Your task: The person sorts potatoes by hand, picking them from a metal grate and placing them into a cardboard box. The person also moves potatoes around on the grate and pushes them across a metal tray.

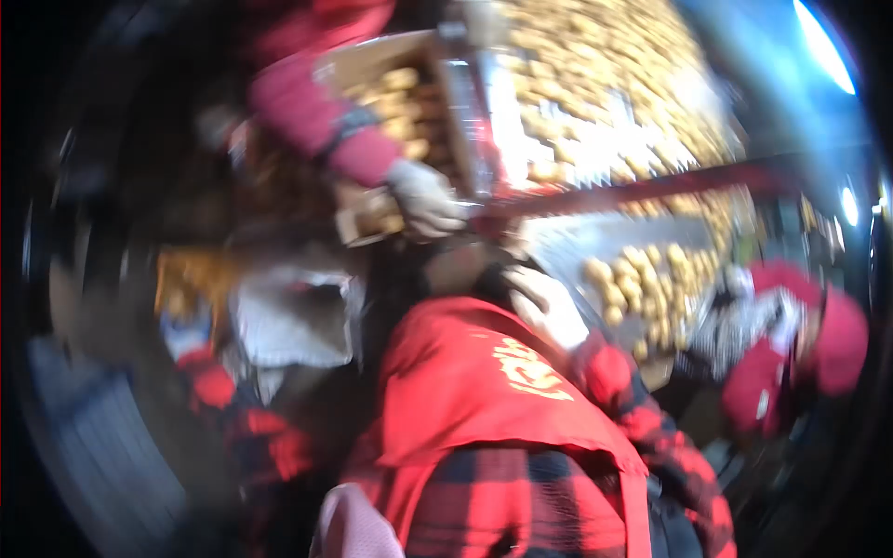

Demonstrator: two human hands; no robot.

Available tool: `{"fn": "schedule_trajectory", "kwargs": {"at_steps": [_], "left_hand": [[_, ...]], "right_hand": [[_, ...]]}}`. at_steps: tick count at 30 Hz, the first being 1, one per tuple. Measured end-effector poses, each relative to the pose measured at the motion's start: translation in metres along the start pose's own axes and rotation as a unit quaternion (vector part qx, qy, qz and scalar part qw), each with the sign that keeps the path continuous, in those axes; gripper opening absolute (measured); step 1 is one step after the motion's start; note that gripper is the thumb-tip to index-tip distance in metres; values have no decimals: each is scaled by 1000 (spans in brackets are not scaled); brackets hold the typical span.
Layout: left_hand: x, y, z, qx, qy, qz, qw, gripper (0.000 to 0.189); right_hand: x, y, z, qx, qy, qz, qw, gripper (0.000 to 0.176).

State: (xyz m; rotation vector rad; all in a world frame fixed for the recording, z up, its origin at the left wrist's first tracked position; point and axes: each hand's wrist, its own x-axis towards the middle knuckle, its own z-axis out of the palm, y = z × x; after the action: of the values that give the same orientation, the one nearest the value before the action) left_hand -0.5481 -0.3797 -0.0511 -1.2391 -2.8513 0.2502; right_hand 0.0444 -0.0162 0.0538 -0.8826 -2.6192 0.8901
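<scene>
Motion smears the whole head view. My right hand [553, 305], in a pale glove, is at the near edge of a metal tray [577, 237], beside round yellow-brown produce that looks like potatoes [637, 284]. A dark gap shows between its fingers, and I see nothing held in it. At the left, my left hand [188, 335] looks pale and bluish against an orange container or bag [191, 274]; its fingers are too blurred to read. A white-lined open box [256, 321] lies just right of it.
A co-worker's gloved hand [426, 200] touches the corner of a cardboard box [379, 48] of produce. A red bar [642, 189] crosses between the tray and a large sorting surface of produce [595, 84]. Another person [791, 344] is at the right.
</scene>
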Motion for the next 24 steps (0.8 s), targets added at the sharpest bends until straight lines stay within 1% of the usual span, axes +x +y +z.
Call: {"fn": "schedule_trajectory", "kwargs": {"at_steps": [1, 2, 3, 4, 5, 6, 7, 8, 9, 10, 12, 14, 16, 18, 19, 20, 21, 22, 23, 24], "left_hand": [[16, -8, 6, -93, 17, -14, 995, 41], [32, 8, 15, -521, 19, -156, 839, 43], [49, 49, -2, -829, 39, -273, 487, 44], [50, 96, -25, -876, 17, -270, 399, 46], [56, 147, -37, -861, -63, -221, 454, 48], [45, 196, -47, -834, -127, -175, 507, 50], [43, 233, -41, -840, -269, -65, 467, 52], [18, 307, -100, -825, -310, -149, 448, 51], [11, 343, -90, -779, -382, 14, 497, 50], [2, 385, -101, -781, -438, 34, 444, 48], [-25, 460, -165, -678, -548, 76, 484, 49], [-41, 504, -168, -651, -576, 111, 482, 48], [-48, 536, -160, -639, -574, 118, 499, 49], [-53, 561, -150, -636, -548, 126, 529, 47], [-51, 574, -134, -604, -515, 196, 576, 44], [-47, 589, -121, -566, -478, 266, 617, 40], [-47, 610, -137, -488, -418, 371, 671, 34], [-55, 627, -144, -515, -358, 404, 666, 32], [-59, 643, -153, -496, -384, 403, 666, 33], [-60, 654, -158, -476, -412, 401, 665, 34]], "right_hand": [[6, 2, -5, 24, -29, 70, 997, 32], [15, 0, -11, 38, 58, 22, 997, 35], [20, 14, -9, 19, 92, 2, 996, 32], [25, 23, -3, -39, 120, 28, 992, 34], [23, 25, 2, -117, 114, 76, 984, 40], [23, 40, 14, -81, 63, 111, 988, 46], [18, 48, 31, -122, 120, 100, 980, 46], [14, 53, 41, -159, 169, 92, 968, 47], [6, 55, 36, -149, 184, 72, 969, 47], [-5, 58, 26, -141, 197, 82, 967, 47], [-42, 71, -1, -68, 37, 182, 980, 45], [-105, 88, -15, -43, 98, 253, 961, 43], [-161, 111, -9, -115, 176, 266, 941, 42], [-162, 94, -41, -177, 155, 301, 924, 42], [-152, 97, -46, -165, 164, 272, 934, 43], [-133, 94, -50, -190, 182, 243, 934, 45], [-117, 103, -46, -190, 170, 219, 942, 46], [-102, 118, -41, -189, 158, 193, 950, 47], [-93, 134, -32, -244, 124, 192, 943, 46], [-90, 157, -27, -217, 138, 211, 943, 39]]}}
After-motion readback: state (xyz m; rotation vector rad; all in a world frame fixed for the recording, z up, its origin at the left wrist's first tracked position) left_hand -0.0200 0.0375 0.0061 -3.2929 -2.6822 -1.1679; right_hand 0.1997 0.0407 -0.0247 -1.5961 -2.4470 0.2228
